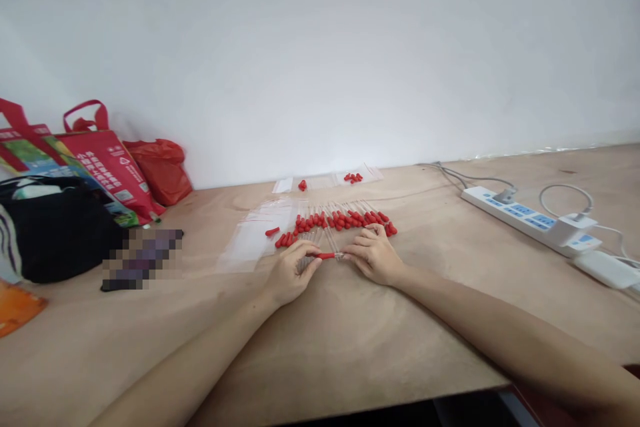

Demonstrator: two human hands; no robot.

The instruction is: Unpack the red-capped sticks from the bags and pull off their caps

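Note:
My left hand [293, 273] pinches a red rubber dropper bulb [327, 255] between thumb and fingers, low over the table. Facing it, my right hand [376, 257] is closed on a clear glass dropper tube [339, 255], which meets the bulb's right end; most of the tube is hidden by the fingers. Just beyond my hands lies a row of glass droppers with red bulbs [345, 220]. Several bare glass tubes [330, 239] lie between the row and my hands. Loose red bulbs [285, 240] rest beside my left fingers.
Clear plastic bags [247, 247] lie left of the droppers. More bags with red bulbs [353, 178] are near the wall. A white power strip [520, 217] with chargers stands right. Shopping bags [110, 170], a black bag [60, 233] and a pixelated object [145, 257] are left.

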